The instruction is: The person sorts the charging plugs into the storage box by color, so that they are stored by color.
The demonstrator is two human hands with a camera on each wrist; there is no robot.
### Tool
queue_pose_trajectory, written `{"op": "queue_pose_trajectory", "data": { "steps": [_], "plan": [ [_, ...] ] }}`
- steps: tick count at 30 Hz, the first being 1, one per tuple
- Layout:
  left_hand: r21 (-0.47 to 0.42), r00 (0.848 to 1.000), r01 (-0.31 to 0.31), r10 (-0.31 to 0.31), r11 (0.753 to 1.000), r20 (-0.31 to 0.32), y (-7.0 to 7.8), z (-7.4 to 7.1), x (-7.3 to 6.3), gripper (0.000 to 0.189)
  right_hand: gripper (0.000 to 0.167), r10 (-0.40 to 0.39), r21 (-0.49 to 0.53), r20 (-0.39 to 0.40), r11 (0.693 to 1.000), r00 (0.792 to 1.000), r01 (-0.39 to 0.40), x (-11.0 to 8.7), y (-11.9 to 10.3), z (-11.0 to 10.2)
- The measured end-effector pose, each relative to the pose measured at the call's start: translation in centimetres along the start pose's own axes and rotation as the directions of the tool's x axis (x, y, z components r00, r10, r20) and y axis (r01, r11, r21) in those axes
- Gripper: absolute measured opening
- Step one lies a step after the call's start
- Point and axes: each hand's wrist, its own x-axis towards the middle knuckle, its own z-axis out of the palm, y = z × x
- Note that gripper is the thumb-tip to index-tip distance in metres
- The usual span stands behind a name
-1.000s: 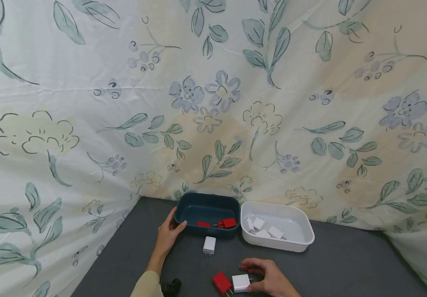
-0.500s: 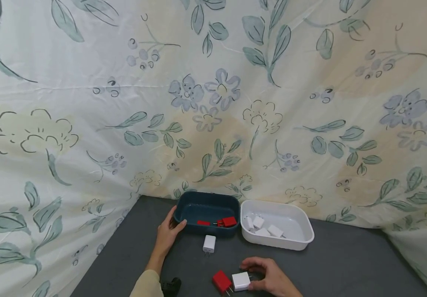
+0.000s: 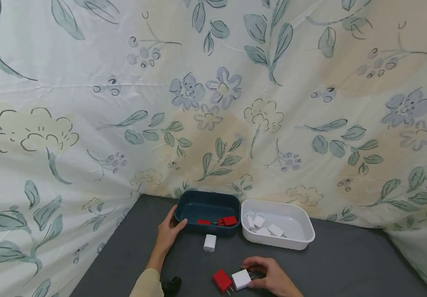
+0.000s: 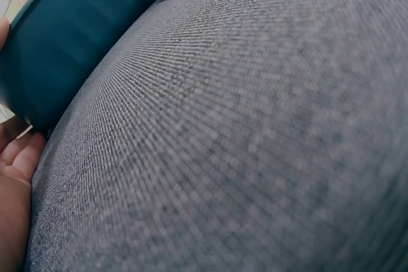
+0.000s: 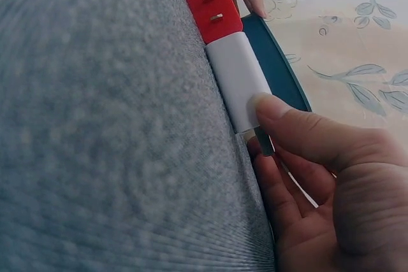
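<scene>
My left hand (image 3: pixel 166 237) holds the left end of a dark teal bin (image 3: pixel 194 209), thumb on the front rim and fingers round the side. In the left wrist view its fingers (image 4: pixel 22 157) lie at the bin's lower corner. At the front, my right hand (image 3: pixel 272 278) has its thumb against a white charger plug (image 3: pixel 241 280), the other fingers curled past its prong end. The right wrist view shows the thumb on that white charger's edge (image 5: pixel 239 81). A red charger plug (image 3: pixel 222 281) lies right beside it, prongs toward me.
Red plugs (image 3: pixel 230 221) lie in the teal bin. A white bin (image 3: pixel 296 244) with several white plugs stands to its right. Another white charger (image 3: pixel 209 243) lies before the teal bin. A black object (image 3: pixel 171 285) is by the left sleeve. Floral cloth (image 3: pixel 213 103) hangs behind.
The white charger at my right hand has turned slightly, its prong end shifting away from me. My right hand has moved very little; the left hand keeps its hold on the bin.
</scene>
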Motion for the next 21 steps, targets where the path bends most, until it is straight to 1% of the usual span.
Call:
{"op": "queue_pose_trajectory", "data": {
  "steps": [1, 8, 11, 16, 21],
  "plan": [
    [-0.004, 1.000, -0.002, 0.002, 1.000, 0.002, -0.1, 0.0, 0.0, 0.074, 0.050, 0.001, -0.006, -0.003, 1.000, 1.000, -0.001, 0.0, 0.0, 0.0],
    [0.040, 0.997, -0.028, 0.031, 0.999, -0.070, -3.7, 0.9, 1.5, 0.074, 0.049, 0.024, -0.026, -0.036, 0.999, 0.999, -0.025, -0.2, 0.2, 0.0],
    [0.040, 0.997, -0.027, 0.029, 0.999, -0.072, -3.7, 1.0, 1.5, 0.072, 0.048, 0.027, -0.020, -0.043, 0.999, 0.999, -0.028, -0.2, 0.3, 0.0],
    [0.037, 0.997, -0.027, 0.029, 0.999, -0.070, -3.9, 0.8, 1.6, 0.073, 0.048, 0.010, 0.007, -0.050, 1.000, 0.999, -0.010, -0.1, 0.5, 0.1],
    [0.036, 0.997, -0.037, 0.039, 0.999, -0.062, -4.0, 0.7, 1.7, 0.074, 0.049, 0.008, 0.042, -0.075, 0.999, 0.997, -0.004, -0.1, 0.7, 0.0]
  ]
}}
